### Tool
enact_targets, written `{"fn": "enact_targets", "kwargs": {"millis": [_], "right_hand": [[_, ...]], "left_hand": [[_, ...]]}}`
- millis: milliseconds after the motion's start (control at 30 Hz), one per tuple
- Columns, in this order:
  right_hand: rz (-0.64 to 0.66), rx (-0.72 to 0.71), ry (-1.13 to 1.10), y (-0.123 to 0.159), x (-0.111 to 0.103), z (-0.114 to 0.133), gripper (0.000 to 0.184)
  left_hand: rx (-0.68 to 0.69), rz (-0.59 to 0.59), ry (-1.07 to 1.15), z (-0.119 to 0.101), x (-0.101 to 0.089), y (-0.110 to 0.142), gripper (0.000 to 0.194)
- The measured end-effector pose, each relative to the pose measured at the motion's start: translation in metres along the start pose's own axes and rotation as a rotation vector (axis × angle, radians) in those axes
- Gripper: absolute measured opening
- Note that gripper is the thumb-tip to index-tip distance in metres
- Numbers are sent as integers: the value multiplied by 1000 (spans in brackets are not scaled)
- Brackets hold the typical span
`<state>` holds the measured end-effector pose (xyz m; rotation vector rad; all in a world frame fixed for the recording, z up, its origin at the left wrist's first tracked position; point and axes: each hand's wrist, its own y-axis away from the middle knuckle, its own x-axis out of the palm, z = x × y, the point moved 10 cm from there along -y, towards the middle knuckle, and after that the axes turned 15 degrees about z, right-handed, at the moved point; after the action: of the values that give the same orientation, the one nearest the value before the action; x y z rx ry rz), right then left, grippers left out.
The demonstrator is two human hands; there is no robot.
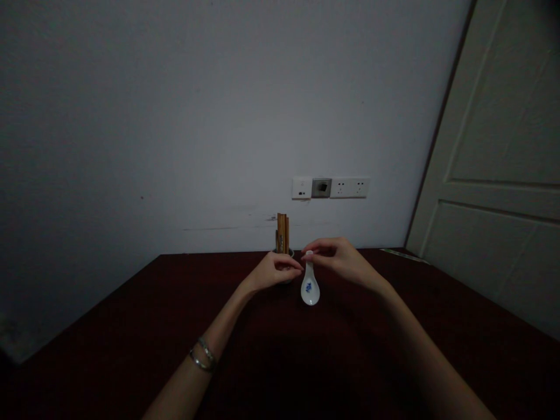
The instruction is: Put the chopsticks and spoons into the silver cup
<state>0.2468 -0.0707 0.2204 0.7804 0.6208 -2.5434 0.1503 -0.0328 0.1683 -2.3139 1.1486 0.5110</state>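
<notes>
A white ceramic soup spoon [310, 290] with a blue motif in its bowl hangs bowl-down. The tip of its handle is pinched between the thumb and fingers of my right hand [339, 258]. Just to the left, my left hand [273, 272] curls across the front of a small chopstick holder [291, 252], gripping it and hiding most of its body. Wooden chopsticks [282, 233] stand upright in the holder, with a darker thin utensil beside them. The spoon is to the right of the holder, apart from it.
Both hands are over a dark red table [144, 326] whose far edge meets a pale wall [219, 116]. Sockets and a switch [321, 188] are on the wall. A panelled door [494, 175] stands at the right, near a flat strip [405, 255] on the table.
</notes>
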Motion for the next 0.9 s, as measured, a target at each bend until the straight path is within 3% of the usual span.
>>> {"fn": "enact_targets", "kwargs": {"millis": [333, 900], "right_hand": [[15, -45, 5, -2, 1, -1, 15], [35, -37, 9, -1, 5, 5, 17]], "left_hand": [[15, -30, 14, -5, 14, -6, 24], [34, -137, 77, -3, 11, -7, 26]]}}
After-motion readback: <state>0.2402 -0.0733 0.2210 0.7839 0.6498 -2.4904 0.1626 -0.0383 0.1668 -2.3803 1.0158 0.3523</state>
